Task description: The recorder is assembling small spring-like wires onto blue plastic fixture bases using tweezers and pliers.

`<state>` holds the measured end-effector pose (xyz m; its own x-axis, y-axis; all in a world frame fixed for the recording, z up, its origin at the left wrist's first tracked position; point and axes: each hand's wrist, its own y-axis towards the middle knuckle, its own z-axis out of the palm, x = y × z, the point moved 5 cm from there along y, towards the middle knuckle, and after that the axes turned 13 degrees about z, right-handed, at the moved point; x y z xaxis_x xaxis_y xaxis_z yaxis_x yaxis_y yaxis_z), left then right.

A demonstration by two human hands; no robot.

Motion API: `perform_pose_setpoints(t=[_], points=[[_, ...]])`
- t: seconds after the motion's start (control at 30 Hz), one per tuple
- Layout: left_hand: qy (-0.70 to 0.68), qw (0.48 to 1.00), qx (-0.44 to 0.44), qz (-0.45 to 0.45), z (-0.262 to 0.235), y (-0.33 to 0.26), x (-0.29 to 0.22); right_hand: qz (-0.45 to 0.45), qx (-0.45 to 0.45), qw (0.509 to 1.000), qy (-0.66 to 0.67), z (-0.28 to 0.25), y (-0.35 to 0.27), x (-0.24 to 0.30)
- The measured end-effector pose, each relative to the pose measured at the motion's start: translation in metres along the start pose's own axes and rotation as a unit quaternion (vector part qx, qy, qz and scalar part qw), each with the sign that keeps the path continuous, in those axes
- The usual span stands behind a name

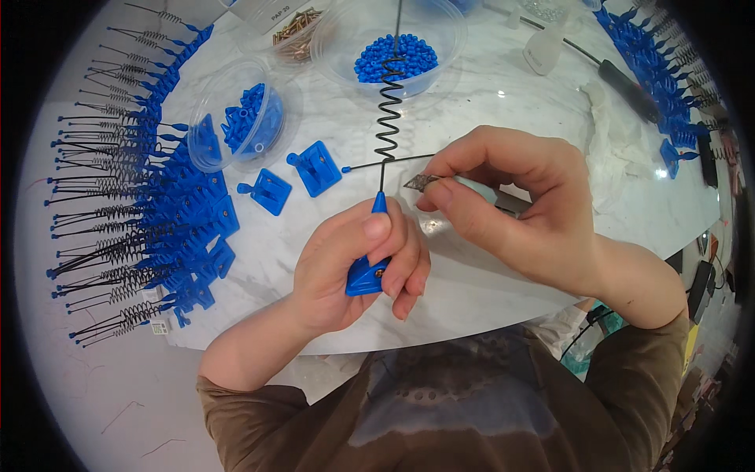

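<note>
My left hand (358, 263) is closed around a blue plastic base (366, 275) with a cone-shaped neck, near the table's front edge. From the neck rises a black wire coiled into a spring (388, 118), its straight end running up past the bowls. My right hand (511, 204), just to the right, pinches a pale-handled tool with a dark, pointed tip (421, 182). That tip points at the wire above the neck, and I cannot tell if they touch. A thin black rod with a blue end (370, 165) runs behind the spring toward my right fingers.
Two blue bases (267, 191) lie left of my hands, beside a tub of blue cones (244, 118). Farther back stand a bowl of blue beads (395, 59) and a tub of brass-coloured screws (295, 39). Finished spring pieces (165, 197) crowd the left edge; a black-handled tool (629, 90) lies right.
</note>
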<state>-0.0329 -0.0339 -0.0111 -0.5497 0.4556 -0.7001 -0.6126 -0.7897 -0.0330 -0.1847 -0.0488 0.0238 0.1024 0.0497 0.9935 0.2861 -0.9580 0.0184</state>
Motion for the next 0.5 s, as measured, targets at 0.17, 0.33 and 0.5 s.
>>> perform_pose_setpoints(t=[0.17,0.33,0.5], points=[[0.009,1.000,0.009,-0.012,0.0001,0.0002,-0.0006,-0.003,0.011,1.000,0.014,0.0022,0.0003,-0.0036],[0.005,1.000,0.016,-0.008,-0.0013,-0.0005,-0.0004,-0.003,0.022,0.997,-0.067,0.0020,-0.0004,0.0012],[-0.009,1.000,-0.009,0.005,0.0021,-0.0003,0.0014,-0.104,0.015,0.991,-0.078,0.0075,0.0002,0.0024]])
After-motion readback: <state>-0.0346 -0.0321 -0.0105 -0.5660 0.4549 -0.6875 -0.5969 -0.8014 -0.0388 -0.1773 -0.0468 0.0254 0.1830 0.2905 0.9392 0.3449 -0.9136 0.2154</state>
